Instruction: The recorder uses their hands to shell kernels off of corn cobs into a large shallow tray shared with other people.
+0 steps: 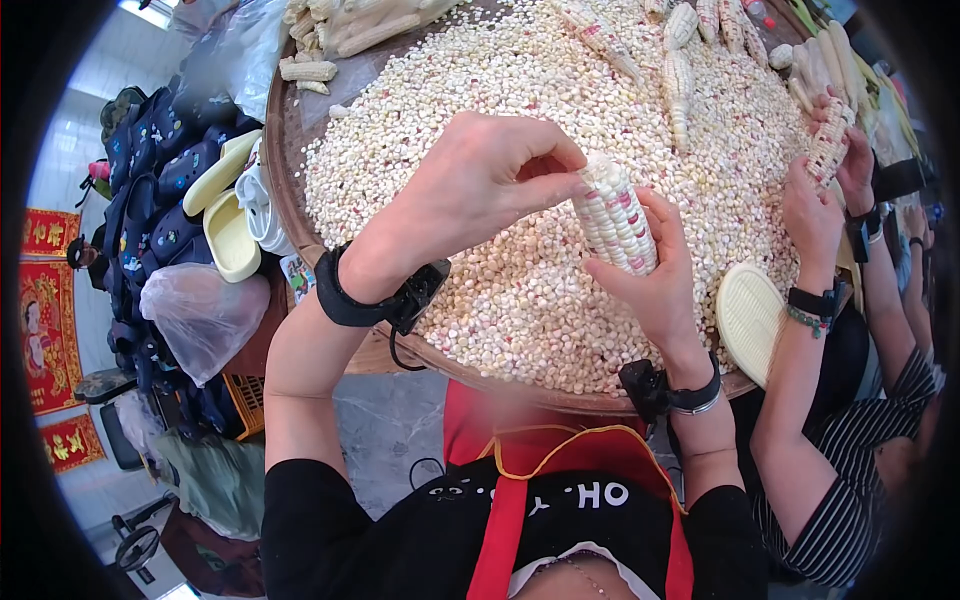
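My right hand (656, 270) is closed around the lower part of an ear of corn (615, 214) with white and dark-red kernels, held tilted over a large round tray (300, 217). At the upper end of that ear, the thumb and fingers of my left hand (517, 169) touch its kernels; whether a loose kernel is between them cannot be told. Loose corn kernels (480, 315), white, cream and some red, lie heaped in the tray beneath both hands. Both wrists wear black straps with small devices.
Corn ears (679, 90) and bare cobs (307, 71) lie toward the tray's far side. A cream shoe sole (750, 319) rests at the near right rim. On the right, a co-worker's hands hold another ear (831, 142). Dark clogs (154, 187) and a plastic bag (206, 315) are at left.
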`<state>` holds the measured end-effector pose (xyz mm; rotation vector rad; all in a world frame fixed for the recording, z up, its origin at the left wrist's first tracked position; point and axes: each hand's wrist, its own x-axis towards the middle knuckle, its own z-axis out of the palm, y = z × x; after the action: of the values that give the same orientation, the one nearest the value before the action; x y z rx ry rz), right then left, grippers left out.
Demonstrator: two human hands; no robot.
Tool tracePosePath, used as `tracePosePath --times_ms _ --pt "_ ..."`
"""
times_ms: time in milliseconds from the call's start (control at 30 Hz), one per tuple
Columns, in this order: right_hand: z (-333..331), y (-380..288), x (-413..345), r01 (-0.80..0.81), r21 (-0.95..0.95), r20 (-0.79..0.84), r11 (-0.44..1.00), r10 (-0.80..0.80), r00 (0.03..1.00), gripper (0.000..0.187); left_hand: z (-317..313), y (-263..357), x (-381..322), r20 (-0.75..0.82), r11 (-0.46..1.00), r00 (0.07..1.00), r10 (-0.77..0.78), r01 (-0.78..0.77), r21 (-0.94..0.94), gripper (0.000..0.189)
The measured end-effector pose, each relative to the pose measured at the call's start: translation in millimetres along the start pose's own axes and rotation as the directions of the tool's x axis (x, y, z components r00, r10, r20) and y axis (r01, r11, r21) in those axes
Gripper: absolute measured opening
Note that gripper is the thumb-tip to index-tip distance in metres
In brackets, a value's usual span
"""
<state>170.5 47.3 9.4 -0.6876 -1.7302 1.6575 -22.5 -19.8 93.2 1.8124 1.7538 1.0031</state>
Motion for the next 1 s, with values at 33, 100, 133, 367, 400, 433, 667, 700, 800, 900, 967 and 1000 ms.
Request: tracePosePath --times_ms 33,100,133,367,400,433,667,700,800,900,967,1000 --pt "0 0 0 -0.010 -0.001 0.000 1.000 0.010 1.000 0.064 1 0 0 -0.006 1.000 1.000 0.013 -0.013 0.013 0.018" --pt "-1 1 0 -0.020 -0.002 0.000 1.000 0.020 1.000 0.064 2 -1 0 0.000 1.000 1.000 0.015 -0.015 0.020 0.017" --pt "-2 3 -1 0.005 -0.064 -0.008 0.998 -0.006 1.000 0.064 2 -1 0 0.006 0.999 1.000 0.016 -0.017 0.027 0.017" --pt "-1 6 -5 0.109 -0.341 0.047 0.934 -0.099 0.994 0.068 -2 -10 -2 0.077 0.953 0.978 0.195 -0.207 0.223 0.014" --pt "0 6 -5 0.108 -0.341 0.048 0.934 -0.097 0.994 0.068 1 -13 -3 0.064 0.935 0.968 0.244 -0.252 0.251 0.013" --pt "0 5 -5 0.100 -0.371 0.046 0.923 -0.089 0.995 0.067 4 -17 -4 0.053 0.914 0.955 0.292 -0.295 0.279 0.013" --pt "4 10 -1 0.014 -0.278 -0.019 0.960 -0.020 1.000 0.066 34 -33 -6 -0.133 0.858 0.936 0.326 -0.234 0.458 0.013" --pt "4 9 -1 0.015 -0.280 -0.019 0.960 -0.021 1.000 0.066 35 -36 -4 -0.185 0.861 0.912 0.366 -0.257 0.438 0.012" --pt "4 5 -2 -0.096 -0.067 0.011 0.993 0.097 0.995 0.067 31 -40 -2 -0.277 0.911 0.903 0.329 -0.227 0.344 0.010" --pt "4 1 0 -0.135 0.083 0.059 0.987 0.130 0.990 0.068 20 -48 -2 -0.310 0.943 0.913 0.265 -0.177 0.283 0.011" --pt "2 -3 1 -0.250 0.183 0.109 0.951 0.233 0.966 0.068 12 -46 -3 -0.275 0.970 0.943 0.188 -0.134 0.203 0.014" --pt "1 -1 1 -0.250 0.183 0.106 0.951 0.234 0.966 0.068 11 -40 -3 -0.274 0.970 0.943 0.189 -0.136 0.201 0.014"
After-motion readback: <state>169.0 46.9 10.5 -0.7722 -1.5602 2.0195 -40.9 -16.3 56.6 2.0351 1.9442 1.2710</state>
